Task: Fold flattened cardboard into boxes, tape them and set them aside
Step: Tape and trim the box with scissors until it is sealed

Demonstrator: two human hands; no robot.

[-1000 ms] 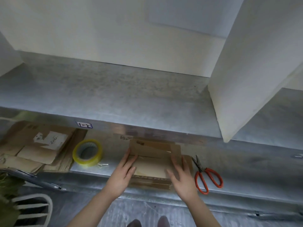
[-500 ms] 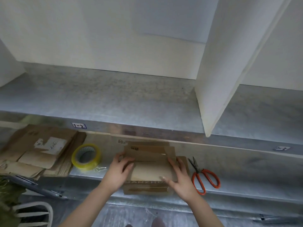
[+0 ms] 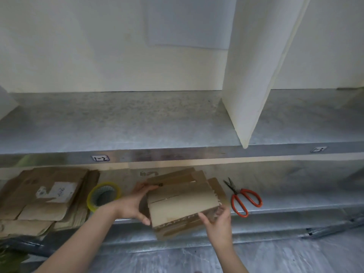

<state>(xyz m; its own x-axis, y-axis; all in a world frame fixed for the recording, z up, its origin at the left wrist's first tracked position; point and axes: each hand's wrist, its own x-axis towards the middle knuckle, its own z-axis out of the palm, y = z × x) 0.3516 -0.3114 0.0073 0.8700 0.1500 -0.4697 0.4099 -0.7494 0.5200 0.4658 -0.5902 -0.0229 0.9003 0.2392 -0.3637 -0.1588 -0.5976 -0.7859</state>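
Observation:
A brown cardboard box (image 3: 182, 203), folded into shape with its top flaps closed, is tilted at the front edge of the lower metal shelf (image 3: 295, 201). My left hand (image 3: 132, 203) grips its left side, thumb at the front corner and fingers along the far edge. My right hand (image 3: 216, 221) grips the box's front right corner. A roll of yellow tape (image 3: 103, 195) lies on the shelf left of the box. A stack of flattened cardboard (image 3: 39, 200) sits at the far left.
Orange-handled scissors (image 3: 243, 200) lie on the shelf right of the box. Above is a bare upper metal shelf (image 3: 118, 123) with a white divider panel (image 3: 254, 75). The grey floor (image 3: 177, 259) shows below.
Both hands moved from pressing the top flaps to gripping the box's sides. The box has come forward and turned at the shelf's front edge.

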